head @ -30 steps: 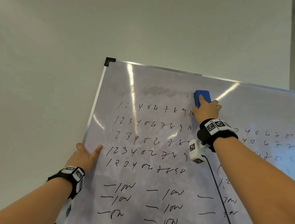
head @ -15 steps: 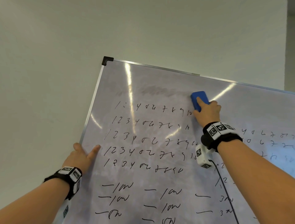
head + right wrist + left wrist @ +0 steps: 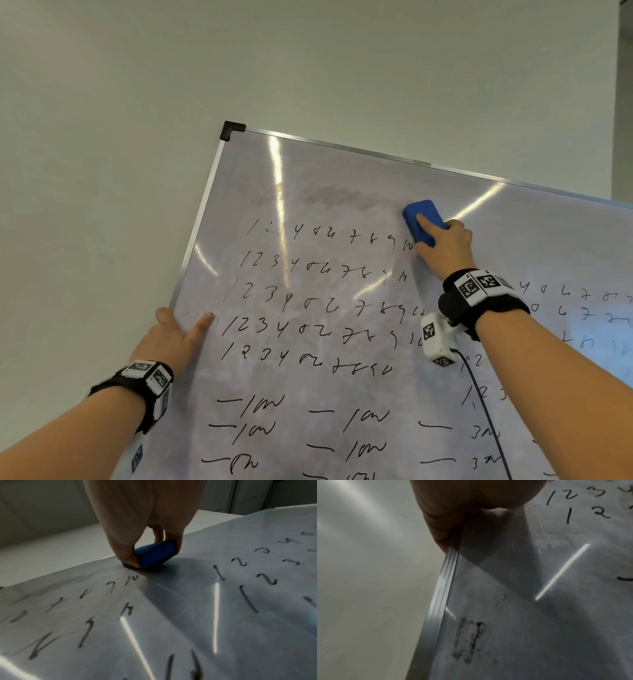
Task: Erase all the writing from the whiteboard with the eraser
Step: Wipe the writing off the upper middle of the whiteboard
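Pressing: right hand (image 3: 445, 248) grips the blue eraser (image 3: 423, 219), forefinger laid along its back, thumb and the other fingers pinching its sides.
Eraser: flat on the whiteboard (image 3: 342, 342), up at about 1 o'clock in the head view, just right of the end of the top row of writing (image 3: 325, 236).
Right wrist view: eraser (image 3: 154, 554) sits tilted between thumb and fingers of the right hand (image 3: 142, 513), its lower edge touching the whiteboard (image 3: 171, 615) just beyond a scrawled "w".
Left hand: left hand (image 3: 171, 339) rests at the board's left edge, about 8 o'clock, fingers straight and spread, thumb lying on the white face; the fingers reach over the metal frame (image 3: 197, 236).
Left wrist view: left hand (image 3: 462, 507) against the frame (image 3: 440, 601); a dark mottled patch lies lower on the whiteboard (image 3: 539, 615).
Smear: a grey smudge (image 3: 329, 197) runs above the top row, left of the eraser.
Writing: rows of black numbers and dashes cover the board below and to the right.
Backdrop: plain pale wall (image 3: 308, 68).
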Demonstrator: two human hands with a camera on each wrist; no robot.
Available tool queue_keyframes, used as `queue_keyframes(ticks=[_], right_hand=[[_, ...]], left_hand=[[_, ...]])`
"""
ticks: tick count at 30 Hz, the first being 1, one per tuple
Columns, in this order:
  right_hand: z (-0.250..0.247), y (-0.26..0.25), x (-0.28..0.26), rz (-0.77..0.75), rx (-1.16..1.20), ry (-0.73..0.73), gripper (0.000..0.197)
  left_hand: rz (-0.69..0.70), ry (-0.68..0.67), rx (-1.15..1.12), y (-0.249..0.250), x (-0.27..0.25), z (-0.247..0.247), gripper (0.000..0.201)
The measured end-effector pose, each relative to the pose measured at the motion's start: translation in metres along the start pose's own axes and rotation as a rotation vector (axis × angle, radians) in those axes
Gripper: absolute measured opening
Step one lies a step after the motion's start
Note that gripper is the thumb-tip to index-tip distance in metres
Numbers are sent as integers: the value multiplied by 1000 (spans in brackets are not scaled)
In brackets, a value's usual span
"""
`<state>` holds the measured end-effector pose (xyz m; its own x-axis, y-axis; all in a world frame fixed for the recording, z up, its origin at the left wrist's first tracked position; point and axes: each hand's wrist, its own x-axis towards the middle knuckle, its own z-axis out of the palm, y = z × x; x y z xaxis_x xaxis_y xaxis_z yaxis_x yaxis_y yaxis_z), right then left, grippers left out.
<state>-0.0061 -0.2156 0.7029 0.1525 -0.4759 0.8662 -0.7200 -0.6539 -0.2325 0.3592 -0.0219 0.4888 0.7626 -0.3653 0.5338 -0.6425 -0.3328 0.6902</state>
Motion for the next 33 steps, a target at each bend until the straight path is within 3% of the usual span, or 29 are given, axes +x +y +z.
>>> queue_keyframes(ticks=[5,9,13,18,21,26,30,33], right_hand=[[-2,-3,-6,122,-98,17,57],[0,2,-13,-2,-57,-47,57],[0,2,-19,123,-84,21,58],[12,0,-40,-136,17,-66,57],[14,-4,-40,-73,-13,11,57],[19,-9,-50,-171,13,-102,58],[16,-4,-42,-81,7,5,59],[20,-2,-44,-116,72,-64,59]], left_hand=[[-13,-1,-2,2,0,-1,78],[-16,-3,-3,3,-1,-2,76],[-20,2,-7,3,-2,-2,73],[-19,3,-7,5,-4,-2,75],[-22,-4,-6,6,-4,-3,74],[-35,-11,3,5,-3,-3,71],[-29,-7,2,5,-3,-4,70],[-25,-11,-2,5,-4,-3,70]])
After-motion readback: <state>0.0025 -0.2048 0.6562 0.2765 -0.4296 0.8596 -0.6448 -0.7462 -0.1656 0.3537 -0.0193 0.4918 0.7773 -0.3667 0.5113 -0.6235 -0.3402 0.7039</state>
